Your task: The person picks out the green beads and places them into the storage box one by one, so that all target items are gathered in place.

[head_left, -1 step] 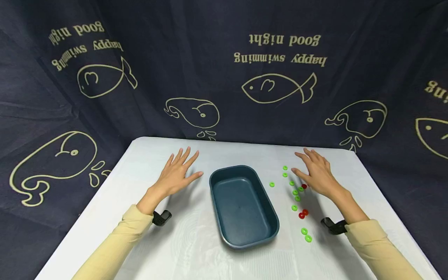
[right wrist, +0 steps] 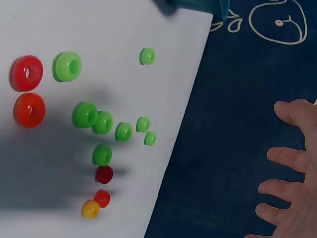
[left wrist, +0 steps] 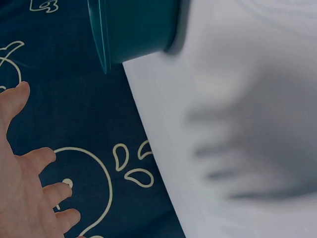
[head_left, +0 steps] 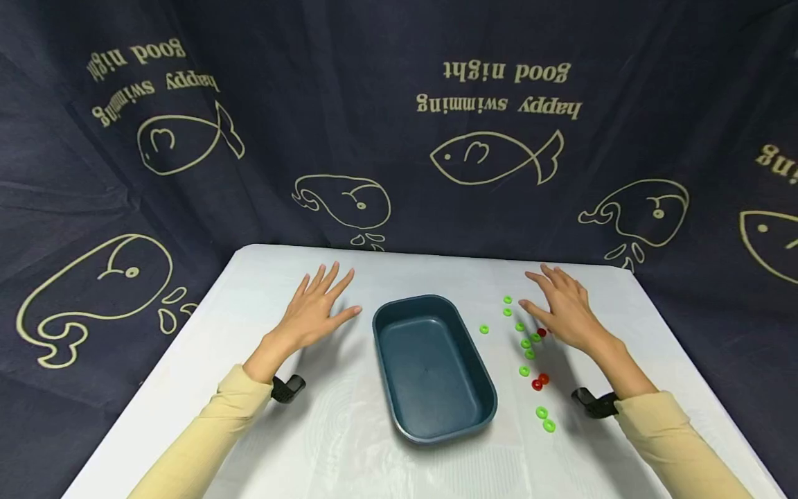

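Note:
An oblong dark blue-green bin (head_left: 430,374) stands on the white table between my hands, with nothing inside it. To its left my left hand (head_left: 312,312) hovers over the table, fingers spread and holding nothing. My right hand (head_left: 567,312) is raised on the far side of some small ring beads, its fingers apart and likewise holding nothing. Several green beads (head_left: 524,371) lie scattered right of the bin. Among them are red beads (head_left: 537,384) and an orange-red bead (right wrist: 29,110). In the right wrist view a yellow-orange bead (right wrist: 90,209) touches a small red one; the right hand hides it from the head view.
The white table (head_left: 337,443) ends at the foot of a dark blue cloth (head_left: 374,83) printed with pale fish and whales. Each wrist wears a black strap with a small camera (head_left: 288,388). Hand shadows fall on the tabletop.

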Demonstrator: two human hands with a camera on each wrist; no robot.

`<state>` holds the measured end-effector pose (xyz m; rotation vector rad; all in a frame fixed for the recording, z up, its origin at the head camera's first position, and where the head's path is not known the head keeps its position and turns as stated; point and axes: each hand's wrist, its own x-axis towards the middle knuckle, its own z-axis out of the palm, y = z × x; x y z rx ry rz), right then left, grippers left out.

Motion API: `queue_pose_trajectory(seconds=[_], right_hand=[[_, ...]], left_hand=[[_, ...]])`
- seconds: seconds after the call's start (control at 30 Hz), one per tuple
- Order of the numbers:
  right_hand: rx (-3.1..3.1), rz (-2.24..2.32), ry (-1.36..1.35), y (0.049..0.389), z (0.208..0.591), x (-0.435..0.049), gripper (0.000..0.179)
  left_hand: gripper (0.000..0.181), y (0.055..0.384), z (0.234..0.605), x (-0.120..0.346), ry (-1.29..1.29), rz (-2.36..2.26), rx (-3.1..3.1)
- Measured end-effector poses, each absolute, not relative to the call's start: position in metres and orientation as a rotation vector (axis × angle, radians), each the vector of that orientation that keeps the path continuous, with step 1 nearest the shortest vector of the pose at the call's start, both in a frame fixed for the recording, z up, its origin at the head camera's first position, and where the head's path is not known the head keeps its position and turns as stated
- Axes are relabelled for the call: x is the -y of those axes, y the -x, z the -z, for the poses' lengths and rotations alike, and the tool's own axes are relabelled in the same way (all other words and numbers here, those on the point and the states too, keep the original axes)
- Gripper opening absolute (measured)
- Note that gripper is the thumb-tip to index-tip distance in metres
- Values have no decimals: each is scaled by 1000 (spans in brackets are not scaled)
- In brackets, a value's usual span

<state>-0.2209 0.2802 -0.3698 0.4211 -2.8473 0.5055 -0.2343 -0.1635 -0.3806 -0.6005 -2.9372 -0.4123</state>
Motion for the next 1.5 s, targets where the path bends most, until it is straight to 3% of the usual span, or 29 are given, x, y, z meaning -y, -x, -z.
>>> queue_pose_trajectory(seconds=[0.93,1.5], right_hand=[[2921,-508,-507,232,377,-263,47],[2906,-927,-601,252,426,-244,31]], left_hand=[[73,234,393,155,645,486,2958],[66,227,416,139,477,1390,2950]])
